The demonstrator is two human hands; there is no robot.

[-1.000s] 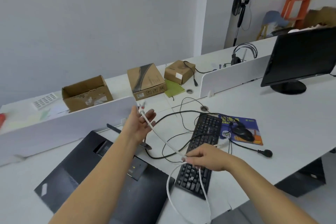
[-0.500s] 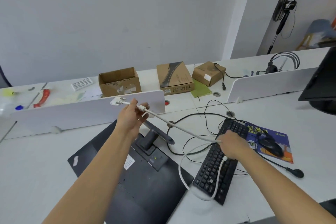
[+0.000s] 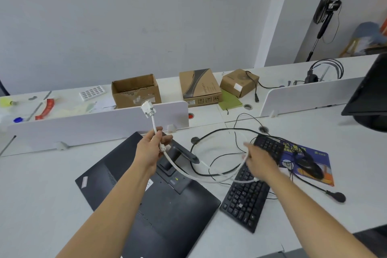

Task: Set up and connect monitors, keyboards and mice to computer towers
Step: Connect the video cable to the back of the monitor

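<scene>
The white cable (image 3: 182, 170) is held up over the middle of the frame. Its pale multi-pin plug (image 3: 148, 109) points up, in front of the white divider (image 3: 94, 125). The left hand (image 3: 151, 150) pinches the cable between thumb and curled fingers, just above a thicker bead on the cord. From there the cable sags right to the right hand (image 3: 260, 160). That hand is motion-blurred, with its fingers closed round the cord, and a slack loop hangs below it.

Under the hands a black monitor (image 3: 167, 211) lies face down on the desk (image 3: 41, 184), its stand folded flat. It carries a slanted badge at its left corner and a white sticker by the left forearm, both too small to read. To its right lies a black keyboard (image 3: 245, 201) amid thin black leads (image 3: 211, 132). Further right, a black mouse (image 3: 308, 166) sits on a blue mouse pad (image 3: 320, 153) with yellow lettering I cannot read.

Beyond the divider stand an open cardboard box (image 3: 136, 92) and a printed box (image 3: 199, 86) with handling symbols along its front edge. A second monitor (image 3: 370, 90) stands at the right edge.
</scene>
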